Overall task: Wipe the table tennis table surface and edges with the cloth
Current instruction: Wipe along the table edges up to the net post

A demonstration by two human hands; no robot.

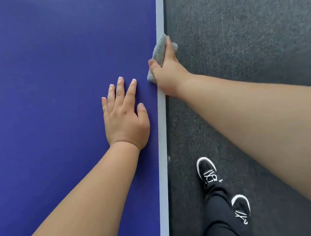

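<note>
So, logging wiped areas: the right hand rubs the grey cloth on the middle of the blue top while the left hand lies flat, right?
Not the middle: the head view shows the right hand holding the grey cloth against the table's pale side edge. The left hand does lie flat on the blue top.

One wide-angle camera, worn on the person's head, gives the only view. It looks steeply down and a little forward from close above the blue tabletop (47, 82), which fills the frame from 6 round to 12 o'clock. The tabletop's pale edge strip (162, 136) runs from 6 to 12. Dark carpet (247, 26) takes the 1 to 5 o'clock side, with the person's shoes (207, 170) at 5. The left hand (126, 117) sits at the centre. The right hand (166, 72), holding a grey cloth (159, 52), is just above it.
</note>
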